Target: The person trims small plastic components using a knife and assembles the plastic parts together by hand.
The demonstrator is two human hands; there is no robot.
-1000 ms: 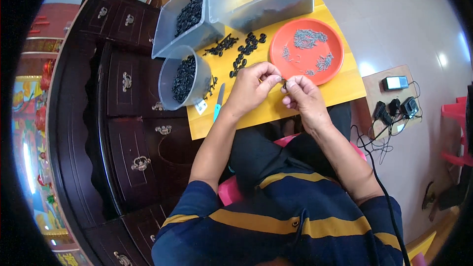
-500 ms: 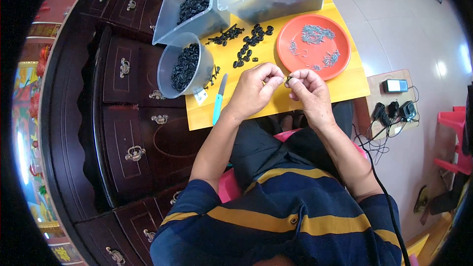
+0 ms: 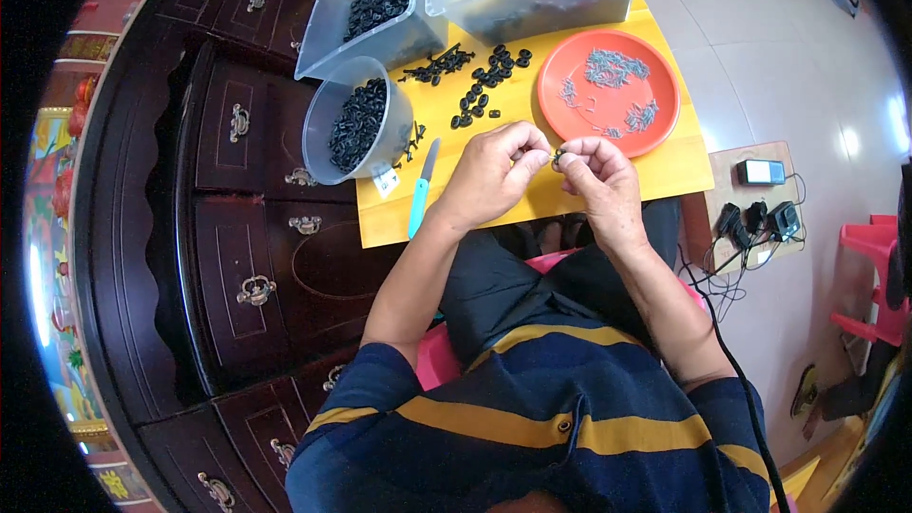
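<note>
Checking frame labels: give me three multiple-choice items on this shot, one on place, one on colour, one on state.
1. Where does the blue-handled knife lie?
A. on the yellow table, left of the left hand
B. in the orange plate
C. on the floor

2. What colour is the round plate that holds the small metal bits?
A. white
B. orange
C. green

3. How do the hands stand?
A. flat on the lap
B. both inside the round tub
C. fingertips together, pinching a small dark piece

Answers:
1 A, the knife rests on the yellow table beside the left hand.
2 B, its rim shows plainly orange.
3 C, the left hand and right hand meet on a small dark piece.
</note>
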